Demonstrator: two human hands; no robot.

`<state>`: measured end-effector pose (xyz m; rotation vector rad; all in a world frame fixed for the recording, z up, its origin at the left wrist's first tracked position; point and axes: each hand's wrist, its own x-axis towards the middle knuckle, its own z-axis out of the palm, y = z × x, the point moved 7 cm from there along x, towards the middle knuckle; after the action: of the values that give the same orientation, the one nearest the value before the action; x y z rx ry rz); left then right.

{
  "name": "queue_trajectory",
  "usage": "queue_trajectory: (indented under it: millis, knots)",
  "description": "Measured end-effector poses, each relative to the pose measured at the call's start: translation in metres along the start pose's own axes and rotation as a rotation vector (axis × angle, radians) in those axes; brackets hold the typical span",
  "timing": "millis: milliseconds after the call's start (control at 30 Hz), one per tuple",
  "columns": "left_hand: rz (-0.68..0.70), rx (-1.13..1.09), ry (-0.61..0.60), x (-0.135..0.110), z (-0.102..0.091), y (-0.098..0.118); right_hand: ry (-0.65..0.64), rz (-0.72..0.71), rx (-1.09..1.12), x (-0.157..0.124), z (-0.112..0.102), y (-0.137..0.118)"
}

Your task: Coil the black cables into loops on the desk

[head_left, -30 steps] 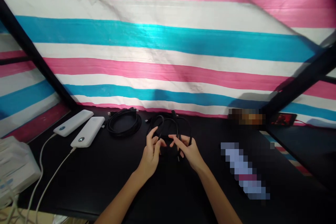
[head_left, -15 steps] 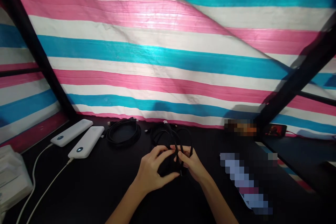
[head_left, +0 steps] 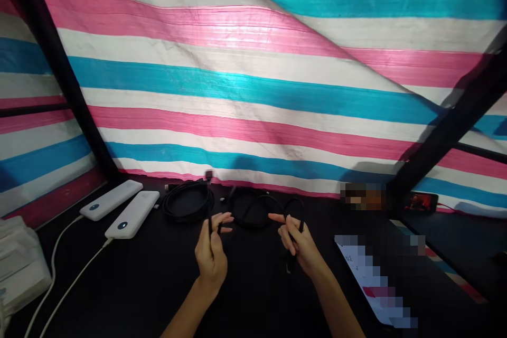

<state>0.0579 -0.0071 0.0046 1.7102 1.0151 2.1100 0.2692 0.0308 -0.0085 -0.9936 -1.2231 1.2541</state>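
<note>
A loose black cable (head_left: 257, 208) lies looped on the black table (head_left: 138, 280) in front of me. My left hand (head_left: 212, 248) pinches one stretch of it, and the cable end rises from those fingers to a plug near the striped sheet. My right hand (head_left: 299, 243) grips another stretch of the same cable, with a short end hanging below the fingers. The hands are held apart, the cable loops between them.
A second coiled black cable (head_left: 187, 200) lies left of the loops. Two white power banks (head_left: 122, 206) with white leads sit further left, a white box (head_left: 19, 269) at the left edge. A striped sheet (head_left: 253, 90) hangs behind. A phone (head_left: 422, 202) lies at the right.
My hands were together on the cable bundle; now they have drawn apart, left hand leftward and right hand rightward, pulling the loops open. The view shifted slightly.
</note>
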Motion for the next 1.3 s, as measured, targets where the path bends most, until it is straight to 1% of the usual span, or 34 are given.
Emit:
queue_trajectory:
  millis: [67, 133, 200, 267, 400, 567, 633, 700, 800, 867, 900, 1000, 1133, 1200, 1300]
  knots:
    - [-0.031, -0.028, 0.181, 0.004, -0.014, -0.003, 0.035, -0.026, 0.004, 0.002, -0.007, -0.001]
    - [-0.041, -0.064, 0.321, 0.009, -0.025, -0.004, 0.059, -0.043, -0.006, 0.004, -0.013, 0.000]
    - [-0.065, -0.093, 0.392, 0.013, -0.030, -0.005, 0.079, -0.049, -0.025, 0.005, -0.017, 0.000]
    - [-0.120, -0.095, 0.409, 0.015, -0.031, -0.008, 0.086, -0.044, -0.028, 0.006, -0.018, 0.001]
    - [-0.195, 0.049, 0.366, 0.016, -0.031, -0.010, 0.060, -0.042, 0.029, 0.006, -0.018, 0.001]
    - [-0.258, 0.210, 0.220, 0.020, -0.029, -0.015, 0.022, -0.026, 0.052, 0.006, -0.021, 0.005]
    - [-0.223, 0.257, 0.146, 0.023, -0.028, -0.016, 0.004, -0.028, 0.077, 0.006, -0.022, 0.005]
    - [-0.154, 0.285, 0.059, 0.028, -0.025, -0.014, -0.024, -0.024, 0.095, 0.006, -0.020, 0.005]
    - [-0.060, 0.308, -0.102, 0.032, -0.017, -0.012, -0.067, 0.000, 0.067, 0.004, -0.015, 0.005]
    - [-0.048, 0.307, -0.192, 0.034, -0.011, -0.013, -0.097, 0.023, 0.030, 0.004, -0.009, 0.005]
    - [-0.064, 0.297, -0.221, 0.035, -0.008, -0.014, -0.115, 0.032, 0.010, 0.004, -0.006, 0.006]
    - [-0.150, 0.272, -0.228, 0.040, -0.004, -0.019, -0.192, 0.062, -0.053, 0.003, 0.005, 0.007]
    - [-0.253, 0.255, -0.133, 0.054, -0.005, -0.022, -0.340, 0.083, -0.100, -0.001, 0.017, 0.005]
    - [-0.326, 0.218, -0.105, 0.062, -0.006, -0.026, -0.415, 0.099, -0.089, -0.005, 0.018, 0.004]
    - [-0.442, 0.161, -0.096, 0.075, -0.011, -0.038, -0.479, 0.110, -0.024, -0.009, 0.010, 0.004]
